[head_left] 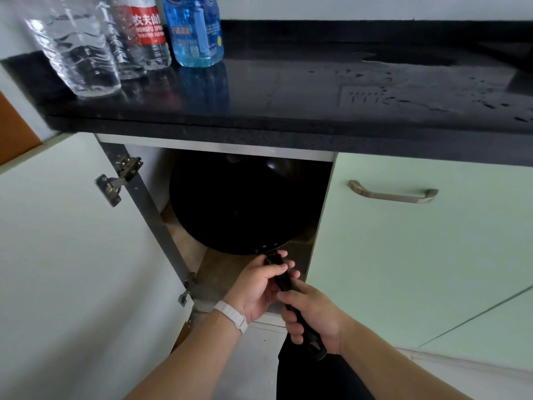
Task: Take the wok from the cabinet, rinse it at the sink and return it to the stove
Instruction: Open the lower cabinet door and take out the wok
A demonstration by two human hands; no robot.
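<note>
Under the black counter (pixel 288 90) the cabinet (pixel 150 203) is open and the wok (pixel 245 203) sits inside it. It's tipped up on its edge and fills most of the opening, with its lower rim down near the cabinet floor. The long black handle (pixel 284 281) pokes out the front toward the person.

Both hands are on that handle. The left hand (pixel 259 284), which has a white wristband (pixel 232 313), curls its fingers round the upper part right by the wok's rim. The right hand (pixel 314 316) wraps tight round the lower end, with just the butt sticking out below it. The two hands are just beside each other.

The cabinet door (pixel 72 255) hangs wide open on the left, with its hinge (pixel 118 180) showing. The neighbouring door on the right is closed and has a metal pull (pixel 392 193).

Up on the counter's left end there's a clear bottle (pixel 78 53), a red-label bottle (pixel 147 33) and a blue bottle (pixel 196 33), all bunched together. Water drops are scattered over the right part of the counter.
</note>
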